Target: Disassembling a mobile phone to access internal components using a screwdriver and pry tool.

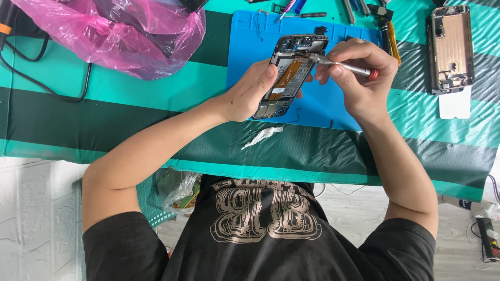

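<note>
Shirt (265, 229): black with a pale print, nearest the camera.
Scrap (262, 136): white, crumpled, on the green striped cloth (130, 99) just below the mat.
Left hand (250, 93): closed on the opened phone (289, 73), thumb laid along its edge.
Phone: back off, tilted over the blue mat (323, 104).
Right hand (359, 70): pinching a silver screwdriver (341, 66), tip at the phone's upper end.
Bag (120, 31): pink plastic, far left.
Second phone (451, 49): opened, far right.
</note>
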